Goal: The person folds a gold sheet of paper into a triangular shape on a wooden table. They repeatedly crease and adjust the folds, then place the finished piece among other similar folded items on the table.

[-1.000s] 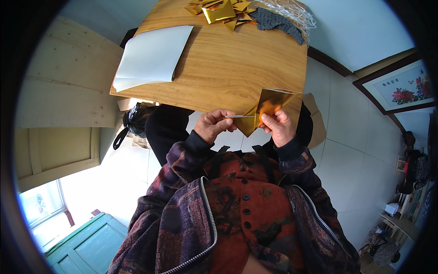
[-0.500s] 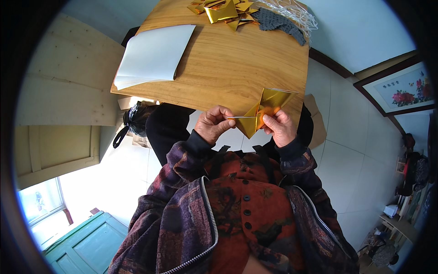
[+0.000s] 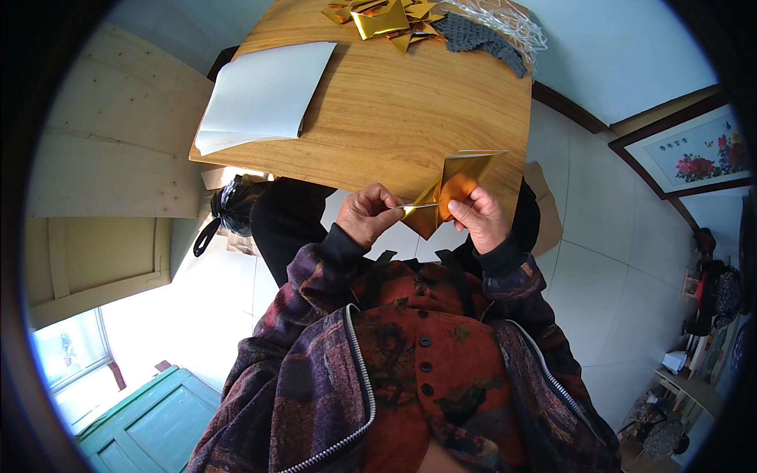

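A sheet of shiny gold foil paper (image 3: 461,175), folded into a pointed shape, is held between my hands at the table's near edge. My left hand (image 3: 368,214) pinches its left corner with thumb and fingertips. On the other side, my right hand (image 3: 482,219) grips the lower right part, thumb on top. One flap stands up toward the table and another point hangs down between the hands. The fingers behind the foil are partly hidden.
On the wooden table (image 3: 394,110) lie a stack of white-backed sheets (image 3: 264,94), a heap of folded gold pieces (image 3: 386,20), a dark grey textured cloth (image 3: 481,38) and tangled white strips (image 3: 512,24). A black plastic bag (image 3: 230,206) sits left of my knees.
The upright flap of the gold paper has tilted and shifted slightly left. Both hands keep their hold with only small finger movements, and the view has shifted a little.
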A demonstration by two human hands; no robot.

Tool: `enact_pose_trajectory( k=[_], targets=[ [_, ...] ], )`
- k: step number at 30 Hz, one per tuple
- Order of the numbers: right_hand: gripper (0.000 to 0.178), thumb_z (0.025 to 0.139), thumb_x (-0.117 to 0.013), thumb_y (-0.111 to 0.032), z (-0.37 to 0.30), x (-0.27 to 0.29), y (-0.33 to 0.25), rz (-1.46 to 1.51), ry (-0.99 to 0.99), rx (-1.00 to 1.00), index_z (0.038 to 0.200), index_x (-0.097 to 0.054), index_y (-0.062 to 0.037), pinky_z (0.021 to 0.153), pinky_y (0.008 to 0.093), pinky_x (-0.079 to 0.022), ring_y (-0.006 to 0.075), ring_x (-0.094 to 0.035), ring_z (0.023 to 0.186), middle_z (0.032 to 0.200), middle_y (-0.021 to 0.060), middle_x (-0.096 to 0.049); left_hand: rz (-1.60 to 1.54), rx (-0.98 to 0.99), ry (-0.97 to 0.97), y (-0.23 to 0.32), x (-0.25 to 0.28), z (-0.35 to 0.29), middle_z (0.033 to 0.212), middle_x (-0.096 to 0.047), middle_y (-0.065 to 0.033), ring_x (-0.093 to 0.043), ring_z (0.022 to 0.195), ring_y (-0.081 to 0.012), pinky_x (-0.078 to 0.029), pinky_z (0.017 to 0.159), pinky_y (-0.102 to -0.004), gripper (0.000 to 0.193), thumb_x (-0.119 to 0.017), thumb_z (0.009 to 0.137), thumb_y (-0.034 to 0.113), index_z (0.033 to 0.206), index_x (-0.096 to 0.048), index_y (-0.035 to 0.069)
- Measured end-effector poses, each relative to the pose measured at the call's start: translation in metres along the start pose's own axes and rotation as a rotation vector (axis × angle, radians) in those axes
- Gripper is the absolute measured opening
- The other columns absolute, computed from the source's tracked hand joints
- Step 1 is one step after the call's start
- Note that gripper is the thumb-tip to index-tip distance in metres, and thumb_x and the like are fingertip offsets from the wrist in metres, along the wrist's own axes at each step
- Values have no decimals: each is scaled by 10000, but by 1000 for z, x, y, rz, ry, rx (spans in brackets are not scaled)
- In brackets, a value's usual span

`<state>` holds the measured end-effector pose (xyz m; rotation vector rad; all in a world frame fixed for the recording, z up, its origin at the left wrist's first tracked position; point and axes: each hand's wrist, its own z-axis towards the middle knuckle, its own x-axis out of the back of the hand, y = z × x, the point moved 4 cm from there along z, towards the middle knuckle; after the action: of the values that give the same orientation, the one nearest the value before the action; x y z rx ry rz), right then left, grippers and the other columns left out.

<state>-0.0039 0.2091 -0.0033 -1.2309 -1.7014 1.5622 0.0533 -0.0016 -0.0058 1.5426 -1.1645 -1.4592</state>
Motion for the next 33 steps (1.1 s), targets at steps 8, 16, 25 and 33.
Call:
enact_pose_trajectory(
  k=[8, 16, 25, 33],
  targets=[
    [125, 902, -685, -143, -2, -6, 0, 66, 135, -5, 954, -611, -58, 551, 201, -418, 42, -507, 612, 772, -5, -616, -70, 21, 99, -10, 1, 3, 867, -663, -62, -628, 758, -117, -520, 716, -258, 173, -650, 834, -69, 933, -545, 25],
    [142, 899, -693, -162, 0, -4, -4, 113, 228, 35, 946, -614, -53, 588, 207, -448, 52, -549, 653, 775, -4, -620, -213, -33, 133, -10, -21, 9, 912, -664, -58, -630, 789, -121, -515, 748, -265, 260, -700, 861, 15, 1077, -556, 11],
    [131, 890, -698, -156, 1, -5, -7, 200, 51, -13, 926, -621, -57, 552, 202, -440, 86, -614, 665, 845, 30, -666, 52, 62, 11, -10, -19, 17, 807, -679, -19, -594, 727, -94, -472, 692, -245, 56, -698, 880, 71, 884, -649, 43],
    [166, 829, -658, 55, 8, -4, -41, -226, 94, 569, 950, -590, -36, 738, 288, -539, 188, -676, 860, 1043, 106, -674, 239, -172, 96, 25, 18, 43, 1142, -649, -64, -599, 1033, -138, -468, 907, -265, 377, -500, 875, -86, 1221, -610, 12]
  ],
)
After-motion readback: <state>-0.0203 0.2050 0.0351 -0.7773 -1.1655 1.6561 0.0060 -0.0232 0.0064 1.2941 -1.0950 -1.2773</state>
